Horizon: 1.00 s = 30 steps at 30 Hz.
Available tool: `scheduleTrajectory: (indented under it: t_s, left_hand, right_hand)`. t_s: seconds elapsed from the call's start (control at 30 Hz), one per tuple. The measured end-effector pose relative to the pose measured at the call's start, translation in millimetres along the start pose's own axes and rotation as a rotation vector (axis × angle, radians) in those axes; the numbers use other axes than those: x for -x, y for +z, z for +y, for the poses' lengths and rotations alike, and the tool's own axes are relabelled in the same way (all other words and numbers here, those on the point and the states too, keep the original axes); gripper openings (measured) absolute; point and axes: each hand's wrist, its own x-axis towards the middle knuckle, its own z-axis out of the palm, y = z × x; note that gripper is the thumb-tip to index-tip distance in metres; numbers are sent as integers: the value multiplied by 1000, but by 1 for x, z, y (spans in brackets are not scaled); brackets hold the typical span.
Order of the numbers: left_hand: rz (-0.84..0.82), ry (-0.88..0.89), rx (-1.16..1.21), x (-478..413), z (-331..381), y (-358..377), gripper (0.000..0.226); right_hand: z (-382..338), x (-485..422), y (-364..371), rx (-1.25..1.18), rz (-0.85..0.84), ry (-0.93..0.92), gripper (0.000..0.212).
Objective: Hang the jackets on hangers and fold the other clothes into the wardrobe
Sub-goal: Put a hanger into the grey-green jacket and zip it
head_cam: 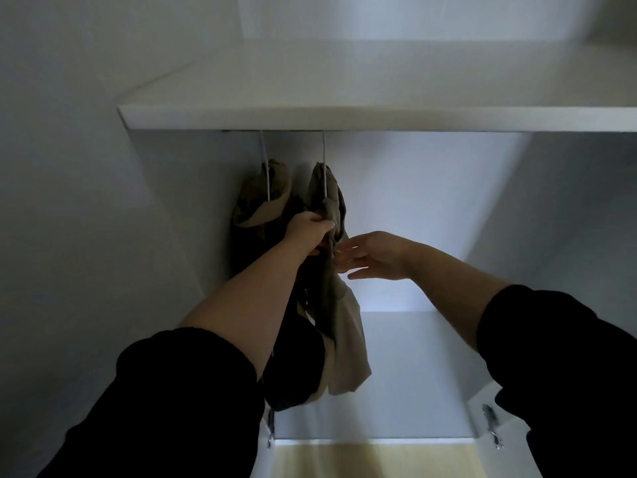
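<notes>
1. Head view, what is hidden: the rail sits behind the front edge of the white shelf (344, 117), so of the hangers I see only thin wire stems rising under it; their shoulders are buried in cloth; my black sleeves (172, 408) cut off the lower corners of the wardrobe (431, 208); the whole interior is dim.
2. Hard to make out: dark cloth hangs below my left forearm, and I cannot tell which garment it belongs to; the fabric is too shadowed for me to read any label.
3. My grip: my left hand (310, 229) is clenched round the collar end of the olive jacket (344, 339), just under its hanger stem (324, 160); my right hand (372, 257) is released, fingers straight and spread, fingertips at the jacket's edge; I cannot tell whether they touch it.
4. Where the clothes are: the olive jacket hangs at the left side of the wardrobe; the second jacket (262, 198) hangs just beside it against the left wall on the other stem (263, 157).
5. Count: two jackets, two hanger stems, one shelf, two metal hinges, one at the right (491, 426) and one at the left (270, 431); a strip of pale floor (344, 460) shows at the bottom.
</notes>
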Motion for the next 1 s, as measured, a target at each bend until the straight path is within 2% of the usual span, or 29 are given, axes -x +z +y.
scheduleTrajectory:
  t_s: [0.13, 0.23, 0.3, 0.4, 0.63, 0.8, 1.0]
  left_hand:
    - [94, 282, -487, 17, -6, 2, 27]
    - [173, 531, -740, 37, -13, 18, 35]
    - [175, 669, -888, 51, -17, 35, 44]
    - [99, 765, -1056, 75, -22, 67, 58]
    - [16, 1053, -1183, 167, -15, 150, 68]
    - [-86, 1224, -1131, 269, -7, 227, 68]
    - [-268, 1366, -1040, 428, -21, 320, 66]
  right_hand:
    - [21, 3, -1, 210, 329, -80, 27]
    - [41, 14, -7, 524, 592, -172, 36]
    - [56, 33, -9, 637, 701, -188, 40]
    - [80, 70, -17, 752, 823, -168, 45]
    - [138, 201, -60, 1145, 1103, 19, 52]
    - [203, 331, -78, 1175, 1237, 126, 56]
    - [311, 513, -61, 1138, 1393, 212, 53]
